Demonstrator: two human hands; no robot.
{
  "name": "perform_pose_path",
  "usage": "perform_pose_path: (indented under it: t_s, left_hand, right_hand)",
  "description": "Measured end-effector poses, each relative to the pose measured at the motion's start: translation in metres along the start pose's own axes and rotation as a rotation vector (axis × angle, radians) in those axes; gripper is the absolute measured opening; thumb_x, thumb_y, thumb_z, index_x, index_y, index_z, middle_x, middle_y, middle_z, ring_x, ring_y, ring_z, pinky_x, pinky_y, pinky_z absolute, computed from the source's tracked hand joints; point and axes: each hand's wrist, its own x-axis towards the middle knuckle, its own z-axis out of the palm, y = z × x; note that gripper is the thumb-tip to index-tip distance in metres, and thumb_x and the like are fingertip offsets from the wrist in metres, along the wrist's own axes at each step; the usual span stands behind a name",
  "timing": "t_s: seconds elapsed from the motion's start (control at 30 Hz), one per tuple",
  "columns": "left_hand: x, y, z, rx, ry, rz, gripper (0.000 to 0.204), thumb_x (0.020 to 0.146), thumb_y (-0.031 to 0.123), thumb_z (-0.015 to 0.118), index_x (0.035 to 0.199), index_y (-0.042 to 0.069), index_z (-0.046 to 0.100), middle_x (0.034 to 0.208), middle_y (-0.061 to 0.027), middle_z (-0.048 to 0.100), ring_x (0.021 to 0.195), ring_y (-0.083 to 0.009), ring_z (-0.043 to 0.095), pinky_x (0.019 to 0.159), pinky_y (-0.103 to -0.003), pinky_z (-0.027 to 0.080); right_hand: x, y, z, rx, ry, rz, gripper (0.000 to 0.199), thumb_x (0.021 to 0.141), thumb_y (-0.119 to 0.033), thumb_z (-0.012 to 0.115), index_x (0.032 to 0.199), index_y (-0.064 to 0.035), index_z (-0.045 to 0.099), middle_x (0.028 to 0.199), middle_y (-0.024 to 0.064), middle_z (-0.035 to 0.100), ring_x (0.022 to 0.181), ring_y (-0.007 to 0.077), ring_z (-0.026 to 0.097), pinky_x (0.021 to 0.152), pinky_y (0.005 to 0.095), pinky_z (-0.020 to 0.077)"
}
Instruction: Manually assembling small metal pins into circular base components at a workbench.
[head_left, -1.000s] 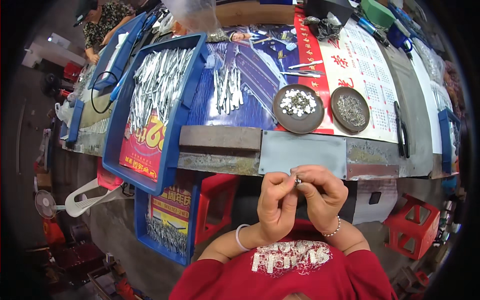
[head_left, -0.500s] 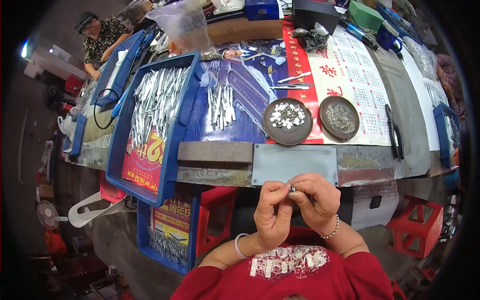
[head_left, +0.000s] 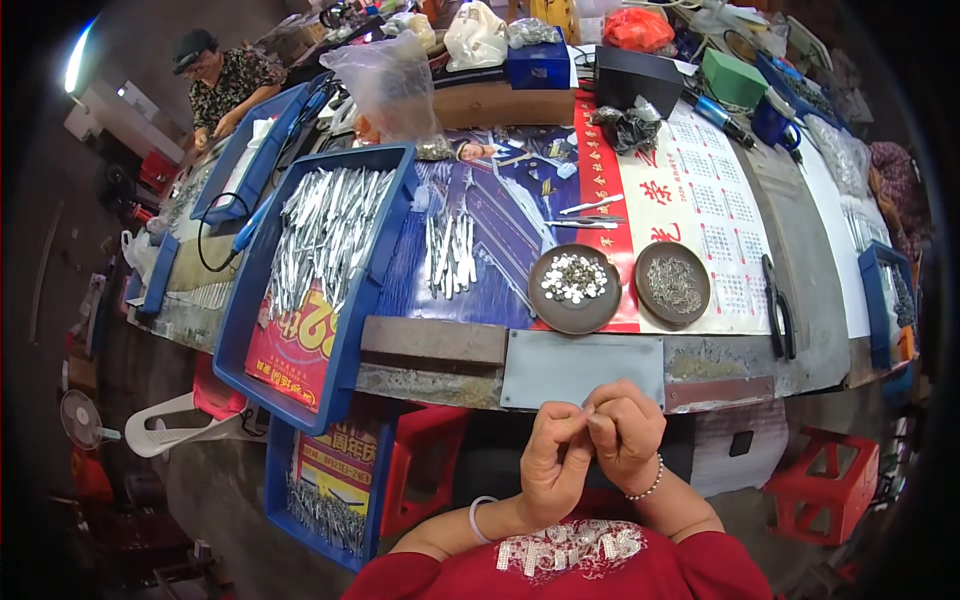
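Observation:
My left hand (head_left: 555, 458) and my right hand (head_left: 628, 435) meet in front of the bench edge, thumbs and fingertips pinched together. Whatever lies between the fingertips is hidden now; a small shiny dark piece showed there earlier. Just beyond them, a flat grey metal plate (head_left: 583, 366) sits on the bench edge. Behind it stand two round brown dishes: the left dish (head_left: 575, 322) holds small white and dark round pieces, the right dish (head_left: 672, 318) small thin metal parts. Left of the dishes lies a bunch of slim silver metal pieces (head_left: 452, 252).
A blue tray (head_left: 388, 250) of similar silver pieces overhangs the bench at left, above a lower blue bin (head_left: 280, 480). Black-handled pliers (head_left: 780, 310) lie at right. Red stools (head_left: 825, 485) stand below. Another person (head_left: 225, 85) works at far left.
The whole bench appears lower in the picture, as the view has tilted up. My hands stay pinched together, and the small piece between them has gone out of sight.

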Motion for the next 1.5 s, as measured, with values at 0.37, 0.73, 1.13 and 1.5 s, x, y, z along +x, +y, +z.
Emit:
perform_pose_path:
  t_s: [0.37, 0.73, 1.13, 1.5]
  left_hand:
    - [0.007, 0.003, 0.010, 0.000, 0.155, -0.114, 0.023, 0.091, 0.000, 0.047, 0.114, -0.003, 0.051, 0.104, -0.0058, 0.052, 0.093, -0.0116, 0.051, 0.080, -0.023, 0.043]
    - [0.002, -0.010, 0.002, 0.002, 0.112, -0.047, 0.025, 0.092, 0.003, 0.048, 0.118, 0.000, 0.048, 0.101, -0.0048, 0.046, 0.069, -0.0056, 0.041, 0.058, -0.019, 0.034]
    - [0.000, -0.003, -0.004, 0.047, -0.020, -0.054, 0.029, 0.090, -0.005, 0.049, 0.119, -0.002, 0.051, 0.106, -0.0083, 0.047, 0.084, -0.0093, 0.048, 0.075, -0.020, 0.041]
    - [0.006, -0.004, -0.003, 0.011, 0.020, -0.094, 0.031, 0.084, -0.008, 0.056, 0.115, -0.001, 0.058, 0.095, -0.0090, 0.051, 0.079, -0.0130, 0.050, 0.068, -0.021, 0.042]
  right_hand:
    - [0.005, -0.002, -0.015, 0.070, -0.166, 0.094, 0.009, 0.083, -0.008, 0.061, 0.084, -0.0001, 0.057, 0.089, 0.0135, 0.059, 0.067, 0.0304, 0.059, 0.057, 0.0329, 0.0484]
    - [-0.002, -0.004, -0.008, 0.222, -0.037, 0.286, 0.012, 0.076, 0.002, 0.066, 0.087, 0.0013, 0.061, 0.088, 0.0116, 0.064, 0.078, 0.0223, 0.063, 0.070, 0.0293, 0.0499]
    - [-0.003, -0.001, -0.001, 0.014, -0.054, 0.132, 0.019, 0.086, -0.013, 0.062, 0.073, -0.0003, 0.057, 0.068, 0.0098, 0.059, 0.054, 0.0215, 0.056, 0.048, 0.0277, 0.0431]
    - [-0.012, 0.019, 0.003, -0.099, -0.141, 0.010, 0.031, 0.088, -0.024, 0.055, 0.067, -0.0018, 0.051, 0.060, 0.0100, 0.049, 0.046, 0.0244, 0.047, 0.041, 0.0321, 0.0356]
